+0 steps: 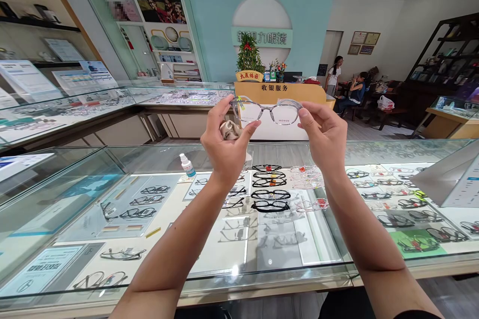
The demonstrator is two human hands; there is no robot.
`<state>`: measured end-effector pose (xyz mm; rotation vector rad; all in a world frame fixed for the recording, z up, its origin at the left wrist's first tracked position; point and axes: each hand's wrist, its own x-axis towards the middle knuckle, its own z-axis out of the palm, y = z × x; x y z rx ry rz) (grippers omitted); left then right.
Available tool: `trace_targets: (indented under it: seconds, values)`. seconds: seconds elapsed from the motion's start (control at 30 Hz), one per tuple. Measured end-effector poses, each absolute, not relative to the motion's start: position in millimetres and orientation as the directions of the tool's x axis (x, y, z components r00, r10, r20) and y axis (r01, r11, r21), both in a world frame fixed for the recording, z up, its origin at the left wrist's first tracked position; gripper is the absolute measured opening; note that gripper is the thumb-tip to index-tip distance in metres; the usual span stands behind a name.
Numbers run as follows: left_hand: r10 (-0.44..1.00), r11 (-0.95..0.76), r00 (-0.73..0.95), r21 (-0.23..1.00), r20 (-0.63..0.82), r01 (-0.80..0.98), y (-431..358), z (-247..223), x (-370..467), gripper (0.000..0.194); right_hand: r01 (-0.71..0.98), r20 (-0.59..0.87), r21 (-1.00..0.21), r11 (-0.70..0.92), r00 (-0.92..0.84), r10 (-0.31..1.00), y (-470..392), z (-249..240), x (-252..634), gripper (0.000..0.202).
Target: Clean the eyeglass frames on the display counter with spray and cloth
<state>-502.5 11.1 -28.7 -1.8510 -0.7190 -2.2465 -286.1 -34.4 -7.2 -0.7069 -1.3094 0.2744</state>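
Note:
Between my two raised hands is a pair of eyeglasses [266, 112] with a clear greyish frame, its lenses facing me. My left hand [226, 142] grips the left end of the frame between thumb and fingers, and a crumpled beige cloth [230, 130] is tucked in that palm. My right hand [325, 132] pinches the right end near the hinge. A yellow-green tag shows at the left lens, and printed letters show on the right one. Below my hands, black eyeglasses [270, 206] lie in a column on the glass counter [175, 284].
A white spray bottle [187, 165] stands left of my forearm. More frames [394, 220] lie to the right, beside a slanted white sign [456, 179]. Beyond are a cashier desk [322, 94] with a plant [249, 55], and two people [352, 92] at the far right.

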Motion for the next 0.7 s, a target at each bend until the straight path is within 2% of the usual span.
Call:
trace_targets:
  seconds: [0.2,0.37,0.7]
  values:
    - [0.187,-0.872,-0.23,0.27,0.955,0.409,8.4,-27.2,-501.4,0.069,0.147,0.763,-0.637,0.757,0.261,0.591,-35.3,-4.9,-286.1,0.026]
    - [0.202,-0.856,-0.231,0.286,0.952,0.43,7.9,-27.2,-500.8,0.069,0.176,0.765,-0.638,0.749,0.251,0.593,-32.7,-4.9,-284.3,0.03]
    - [0.214,-0.884,-0.216,0.283,0.953,0.373,4.1,-26.1,-493.2,0.068,0.144,0.78,-0.622,0.769,0.201,0.593,-41.8,0.0,-287.6,0.03]
